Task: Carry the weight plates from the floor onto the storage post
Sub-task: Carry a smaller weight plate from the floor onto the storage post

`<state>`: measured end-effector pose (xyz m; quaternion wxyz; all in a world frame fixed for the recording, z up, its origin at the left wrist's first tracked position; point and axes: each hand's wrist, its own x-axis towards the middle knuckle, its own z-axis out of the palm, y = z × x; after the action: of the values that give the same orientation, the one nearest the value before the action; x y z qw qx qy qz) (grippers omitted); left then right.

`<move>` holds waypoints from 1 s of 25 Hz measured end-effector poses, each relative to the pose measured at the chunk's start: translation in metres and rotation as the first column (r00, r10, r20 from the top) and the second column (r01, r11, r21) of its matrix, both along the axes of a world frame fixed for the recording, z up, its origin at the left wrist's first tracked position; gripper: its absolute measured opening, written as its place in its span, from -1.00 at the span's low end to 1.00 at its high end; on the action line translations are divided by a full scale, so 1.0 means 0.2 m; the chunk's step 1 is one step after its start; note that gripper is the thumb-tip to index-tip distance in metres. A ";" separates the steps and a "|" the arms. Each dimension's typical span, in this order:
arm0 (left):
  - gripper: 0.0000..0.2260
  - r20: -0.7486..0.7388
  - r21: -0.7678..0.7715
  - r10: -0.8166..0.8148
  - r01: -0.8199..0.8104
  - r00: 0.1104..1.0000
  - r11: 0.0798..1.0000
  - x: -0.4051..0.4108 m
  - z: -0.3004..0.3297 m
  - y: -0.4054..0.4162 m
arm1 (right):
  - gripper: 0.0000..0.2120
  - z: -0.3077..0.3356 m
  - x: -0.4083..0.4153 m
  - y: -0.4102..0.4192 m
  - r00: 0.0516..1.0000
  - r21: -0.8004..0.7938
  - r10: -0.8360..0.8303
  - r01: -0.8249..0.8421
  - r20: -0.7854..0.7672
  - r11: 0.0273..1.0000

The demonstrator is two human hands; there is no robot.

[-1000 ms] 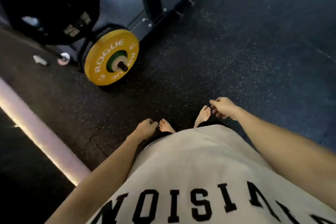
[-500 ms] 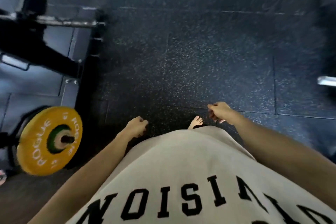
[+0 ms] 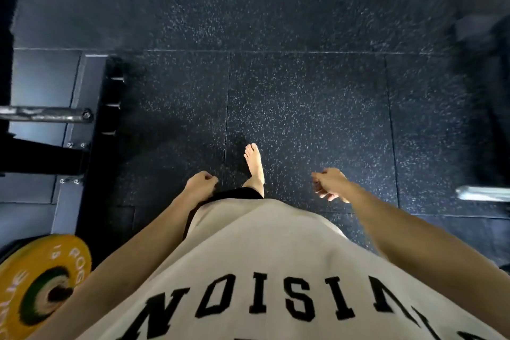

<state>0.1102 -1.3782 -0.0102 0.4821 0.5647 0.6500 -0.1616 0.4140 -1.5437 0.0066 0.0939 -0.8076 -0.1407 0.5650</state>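
1. The person stands barefoot on dark speckled rubber flooring (image 3: 303, 96), one bare foot (image 3: 254, 163) stepped forward near the centre of view.
2. The left hand (image 3: 200, 183) hangs at the hip with its fingers loosely curled and nothing in them.
3. The right hand (image 3: 329, 184) hangs at about 4 o'clock from the foot, its fingers also loosely curled around nothing.
4. The only weight plate in view is a yellow plate (image 3: 41, 284) at 8 o'clock, low in the frame's corner, seated on a dark post through its green hub (image 3: 45, 294); it appears stored already.
5. A bare steel peg (image 3: 44, 114) juts from the black rack frame (image 3: 93, 146) at 9 o'clock.
6. No plate lying loose on the floor is visible, so the next one to carry cannot be located from here.
7. Judging by the yellow one, such a plate looks heavy, rigid and rubber-faced, so not slippery.
8. It would likely be gripped best with both hands on opposite rim edges, held close to the body, with the bare toes kept well away from underneath.
9. At 3 o'clock a blurred dark shape with a pale metal bar (image 3: 483, 193) cannot be identified.
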 end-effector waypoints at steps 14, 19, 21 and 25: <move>-0.79 -0.001 -0.042 -0.116 0.116 0.993 0.992 1.05 0.09 1.78 | -0.78 0.06 1.00 1.80 0.998 0.076 -0.039 0.036 0.042 0.996; -0.81 -0.034 0.003 0.040 -0.040 0.999 0.999 1.30 0.10 2.25 | -0.77 0.08 1.44 2.46 0.993 0.059 0.103 -0.106 0.056 0.993; -0.82 -0.022 0.037 0.097 -0.097 0.995 0.995 1.42 0.11 2.43 | -0.76 0.10 1.61 2.76 0.983 0.059 0.170 -0.175 0.075 0.983; -0.80 -0.015 0.076 0.235 -0.233 0.972 0.969 1.57 0.13 2.79 | -0.78 0.10 1.77 3.34 0.947 0.040 0.316 -0.319 0.063 0.947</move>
<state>0.4239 -0.8202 0.0157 0.4687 0.4996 0.7234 -0.0862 0.7676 -0.8756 0.0273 0.0176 -0.7873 -0.2855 0.5462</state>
